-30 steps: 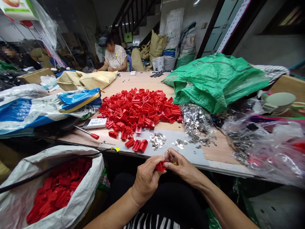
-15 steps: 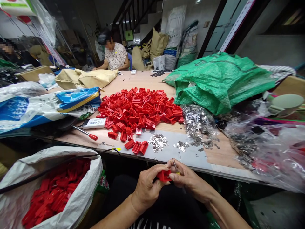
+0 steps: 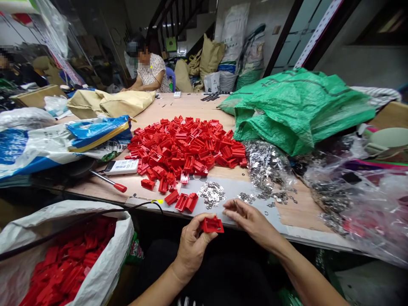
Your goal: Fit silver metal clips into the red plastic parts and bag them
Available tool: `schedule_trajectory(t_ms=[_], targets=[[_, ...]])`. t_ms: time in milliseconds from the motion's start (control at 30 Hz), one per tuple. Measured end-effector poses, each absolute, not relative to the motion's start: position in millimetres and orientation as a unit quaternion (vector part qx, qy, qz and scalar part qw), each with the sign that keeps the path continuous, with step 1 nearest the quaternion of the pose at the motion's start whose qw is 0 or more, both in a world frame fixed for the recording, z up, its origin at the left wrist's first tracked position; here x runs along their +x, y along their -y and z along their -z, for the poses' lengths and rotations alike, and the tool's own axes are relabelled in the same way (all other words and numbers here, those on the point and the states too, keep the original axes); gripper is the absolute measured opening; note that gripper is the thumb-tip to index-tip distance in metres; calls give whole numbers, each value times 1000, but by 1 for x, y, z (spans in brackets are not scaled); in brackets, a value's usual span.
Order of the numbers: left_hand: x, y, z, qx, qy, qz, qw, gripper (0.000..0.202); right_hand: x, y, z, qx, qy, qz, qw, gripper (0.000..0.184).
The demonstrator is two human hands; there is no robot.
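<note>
The left hand [image 3: 193,240] is at the lower middle of the frame, thumb and fingers clamped on a small red box [image 3: 213,225]. The box's open side faces the camera, and a bit of metal shows inside its right end. The right hand [image 3: 251,219] is just to the right of it, fingers curled and seemingly off the box; whether its fingertips pinch anything, I cannot tell.

Beyond the hands, a heap of metal pieces [image 3: 211,194] lies on the table [image 3: 191,104], with a smaller cluster [image 3: 246,197] to its right. Three loose boxes [image 3: 181,201] sit left of the heap, near the table's front edge. A large red pile [image 3: 188,146] of such boxes fills the centre of the frame. At lower left, a white sack [image 3: 68,207] holds more red pieces; a green sack [image 3: 302,112] lies at upper right.
</note>
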State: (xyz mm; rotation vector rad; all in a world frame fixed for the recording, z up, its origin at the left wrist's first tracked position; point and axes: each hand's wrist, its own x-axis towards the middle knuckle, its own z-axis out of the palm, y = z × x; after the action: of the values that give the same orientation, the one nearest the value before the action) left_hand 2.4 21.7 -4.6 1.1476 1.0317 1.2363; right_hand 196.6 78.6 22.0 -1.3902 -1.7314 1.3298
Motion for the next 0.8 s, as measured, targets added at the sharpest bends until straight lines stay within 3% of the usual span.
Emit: schedule_trajectory(t_ms=[100,200,367,800], targets=[[2,-24,7,485,-448,-522,541,30,200,-99,-21,-592,738,-227,231,14],[2,-23,8,480,-446,-519,548,31,196,-110,-16,-618,760,-125,156,16],[5,-20,11,446,-464,-523,558,33,184,-113,-17,-638,761,-103,57,10],[15,-26,36,357,-461,-583,566,39,179,-110,-17,-646,757,-81,52,9]])
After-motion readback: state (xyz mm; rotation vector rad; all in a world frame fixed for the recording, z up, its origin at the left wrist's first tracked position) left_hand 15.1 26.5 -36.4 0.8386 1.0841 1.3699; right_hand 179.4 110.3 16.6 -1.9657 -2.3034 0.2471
